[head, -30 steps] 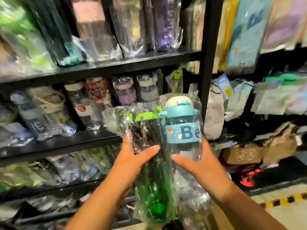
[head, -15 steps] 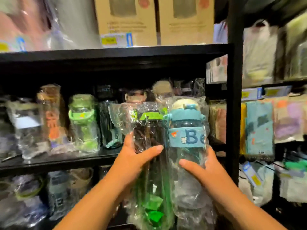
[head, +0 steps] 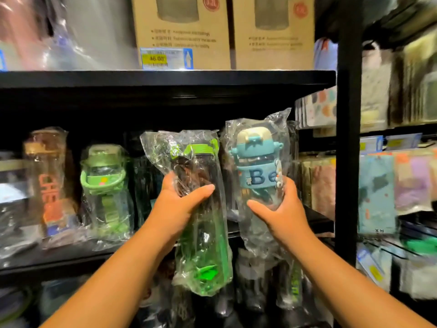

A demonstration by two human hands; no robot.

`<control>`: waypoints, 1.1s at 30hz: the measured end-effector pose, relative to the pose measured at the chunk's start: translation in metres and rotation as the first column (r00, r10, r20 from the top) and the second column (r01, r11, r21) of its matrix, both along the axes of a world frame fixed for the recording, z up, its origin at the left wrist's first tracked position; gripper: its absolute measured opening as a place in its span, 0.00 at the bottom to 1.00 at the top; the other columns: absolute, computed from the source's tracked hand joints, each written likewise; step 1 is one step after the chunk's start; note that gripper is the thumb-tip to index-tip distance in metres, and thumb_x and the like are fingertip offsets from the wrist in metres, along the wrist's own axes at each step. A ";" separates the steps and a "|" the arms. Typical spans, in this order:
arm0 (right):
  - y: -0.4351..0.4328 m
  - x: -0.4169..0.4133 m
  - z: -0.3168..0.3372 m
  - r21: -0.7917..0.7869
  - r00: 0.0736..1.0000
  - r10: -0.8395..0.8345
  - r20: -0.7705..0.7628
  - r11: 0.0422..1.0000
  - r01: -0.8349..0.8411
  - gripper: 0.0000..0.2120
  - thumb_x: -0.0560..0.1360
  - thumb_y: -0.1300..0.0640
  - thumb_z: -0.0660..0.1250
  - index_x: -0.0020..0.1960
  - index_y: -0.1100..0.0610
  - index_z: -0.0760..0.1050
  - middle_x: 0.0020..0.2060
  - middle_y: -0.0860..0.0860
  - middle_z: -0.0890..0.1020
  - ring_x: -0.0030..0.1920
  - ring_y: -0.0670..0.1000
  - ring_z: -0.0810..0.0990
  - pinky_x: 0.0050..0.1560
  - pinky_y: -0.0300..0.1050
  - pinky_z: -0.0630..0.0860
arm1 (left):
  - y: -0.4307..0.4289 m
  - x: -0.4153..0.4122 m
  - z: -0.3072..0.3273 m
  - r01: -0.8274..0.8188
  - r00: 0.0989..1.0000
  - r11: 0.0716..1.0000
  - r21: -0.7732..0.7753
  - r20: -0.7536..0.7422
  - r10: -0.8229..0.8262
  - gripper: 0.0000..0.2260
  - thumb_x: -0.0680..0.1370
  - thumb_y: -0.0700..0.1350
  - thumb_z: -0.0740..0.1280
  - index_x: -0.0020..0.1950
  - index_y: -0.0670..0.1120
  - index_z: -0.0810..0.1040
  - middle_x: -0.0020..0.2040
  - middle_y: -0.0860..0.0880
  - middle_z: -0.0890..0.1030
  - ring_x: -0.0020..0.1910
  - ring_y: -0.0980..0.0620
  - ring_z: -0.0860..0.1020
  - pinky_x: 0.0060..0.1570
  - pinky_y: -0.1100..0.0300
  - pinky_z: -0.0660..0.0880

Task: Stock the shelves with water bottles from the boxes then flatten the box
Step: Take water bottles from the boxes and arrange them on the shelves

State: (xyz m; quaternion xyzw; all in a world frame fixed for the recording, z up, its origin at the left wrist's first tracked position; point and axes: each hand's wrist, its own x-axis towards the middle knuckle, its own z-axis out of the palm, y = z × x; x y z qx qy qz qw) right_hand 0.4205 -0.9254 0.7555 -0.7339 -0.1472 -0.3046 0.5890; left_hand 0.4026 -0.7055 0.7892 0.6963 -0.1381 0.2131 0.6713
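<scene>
my left hand [head: 182, 204] is wrapped round the green bottle [head: 208, 245] mid-body, thumb across the front, held up in front of the middle shelf [head: 59, 262]. just beside it the blue bottle [head: 256, 178] is gripped by my right hand [head: 283, 211] under the band. both look empty and light, hard plastic, but the loose bags are probably slick, so squeeze the body, not the crinkly top

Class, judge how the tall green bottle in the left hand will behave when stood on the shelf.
Probably slippery: a loose, crinkled wrap covers the green bottle where the left hand grips it. Likely tippy: it is tall and narrow. Probably light: it looks empty, held one-handed.
</scene>
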 end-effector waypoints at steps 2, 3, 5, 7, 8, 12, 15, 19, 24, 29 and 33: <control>0.000 0.008 0.000 0.034 1.000 0.004 0.005 0.999 -0.004 0.35 0.70 0.55 0.77 0.68 0.45 0.59 0.53 0.37 0.72 0.42 0.23 0.74 0.43 0.24 0.71 | -0.002 0.005 -0.004 -0.008 1.000 1.000 -0.008 -0.006 0.008 0.59 0.57 0.65 0.80 0.80 0.60 0.51 0.78 0.51 0.62 0.71 0.47 0.70 0.69 0.42 0.70; 0.001 0.012 0.000 0.046 1.000 0.008 0.006 0.999 -0.008 0.36 0.70 0.55 0.77 0.69 0.46 0.59 0.54 0.38 0.73 0.42 0.23 0.74 0.48 0.27 0.71 | -0.003 0.006 -0.005 -0.024 1.000 1.000 -0.013 -0.017 0.023 0.59 0.58 0.64 0.79 0.81 0.58 0.49 0.79 0.51 0.60 0.72 0.47 0.69 0.70 0.42 0.69; 0.003 0.020 -0.001 0.042 0.999 0.032 -0.008 0.999 -0.031 0.37 0.70 0.54 0.77 0.71 0.49 0.60 0.58 0.43 0.73 0.43 0.23 0.74 0.52 0.35 0.71 | -0.006 0.008 -0.007 -0.043 0.998 0.999 -0.023 -0.046 0.042 0.62 0.57 0.64 0.81 0.81 0.57 0.47 0.80 0.51 0.57 0.73 0.47 0.67 0.71 0.42 0.68; 0.005 0.030 -0.005 0.025 0.998 0.053 -0.023 0.998 -0.052 0.37 0.70 0.53 0.77 0.72 0.49 0.60 0.61 0.46 0.73 0.44 0.26 0.76 0.52 0.36 0.73 | -0.008 0.011 -0.008 -0.067 0.995 0.997 -0.029 -0.074 0.065 0.63 0.55 0.66 0.81 0.81 0.58 0.46 0.81 0.52 0.56 0.74 0.47 0.66 0.71 0.42 0.67; 0.005 0.034 -0.007 0.027 0.998 0.056 -0.026 0.998 -0.055 0.37 0.70 0.52 0.78 0.71 0.48 0.60 0.62 0.46 0.74 0.45 0.29 0.77 0.54 0.39 0.74 | -0.009 0.012 -0.009 -0.080 0.993 0.996 -0.032 -0.089 0.077 0.64 0.55 0.66 0.81 0.81 0.58 0.46 0.81 0.52 0.55 0.75 0.47 0.66 0.72 0.43 0.67; 0.003 0.051 -0.014 0.028 0.997 0.073 -0.021 0.997 -0.072 0.37 0.69 0.48 0.78 0.68 0.41 0.57 0.64 0.48 0.73 0.55 0.42 0.78 0.62 0.49 0.74 | -0.014 0.016 -0.012 -0.101 0.988 0.994 -0.032 -0.118 0.097 0.64 0.54 0.67 0.80 0.81 0.58 0.47 0.81 0.53 0.56 0.73 0.47 0.67 0.70 0.43 0.68; 0.003 0.061 -0.019 0.002 0.995 0.088 -0.038 0.996 -0.088 0.40 0.68 0.44 0.77 0.71 0.41 0.55 0.67 0.49 0.70 0.64 0.51 0.74 0.67 0.55 0.72 | -0.018 0.018 -0.014 -0.120 0.988 0.992 -0.031 -0.104 0.116 0.64 0.53 0.68 0.81 0.81 0.58 0.48 0.80 0.53 0.58 0.71 0.52 0.67 0.70 0.47 0.67; 0.004 0.071 -0.021 -0.076 0.997 0.039 -0.068 0.996 -0.045 0.44 0.69 0.39 0.74 0.75 0.43 0.51 0.69 0.52 0.66 0.71 0.55 0.63 0.70 0.57 0.65 | -0.021 0.019 -0.015 -0.152 0.982 0.988 -0.026 -0.119 0.148 0.63 0.52 0.68 0.79 0.81 0.59 0.51 0.78 0.53 0.62 0.71 0.49 0.70 0.69 0.43 0.70; 0.007 0.084 -0.018 -0.096 0.996 0.027 -0.086 0.995 -0.035 0.45 0.70 0.41 0.74 0.77 0.46 0.51 0.71 0.51 0.68 0.72 0.55 0.58 0.69 0.58 0.62 | -0.025 0.019 -0.014 -0.125 0.984 0.990 -0.070 -0.134 0.115 0.56 0.53 0.63 0.83 0.76 0.56 0.60 0.67 0.52 0.76 0.60 0.50 0.81 0.62 0.45 0.77; 0.013 0.092 -0.016 -0.091 0.999 -0.002 -0.051 0.996 -0.002 0.46 0.68 0.44 0.78 0.76 0.47 0.55 0.71 0.51 0.64 0.71 0.56 0.64 0.69 0.52 0.64 | -0.026 0.019 -0.013 -0.096 0.986 0.991 -0.093 -0.146 0.082 0.43 0.59 0.55 0.84 0.69 0.53 0.68 0.60 0.48 0.83 0.54 0.50 0.84 0.58 0.45 0.79; 0.016 0.097 -0.014 -0.104 0.999 -0.018 -0.049 0.995 0.012 0.46 0.68 0.45 0.78 0.77 0.48 0.56 0.71 0.52 0.63 0.70 0.55 0.66 0.67 0.48 0.65 | -0.025 0.016 -0.010 -0.065 0.991 0.990 -0.123 -0.126 0.049 0.37 0.59 0.54 0.78 0.65 0.53 0.69 0.57 0.46 0.84 0.51 0.49 0.85 0.55 0.46 0.80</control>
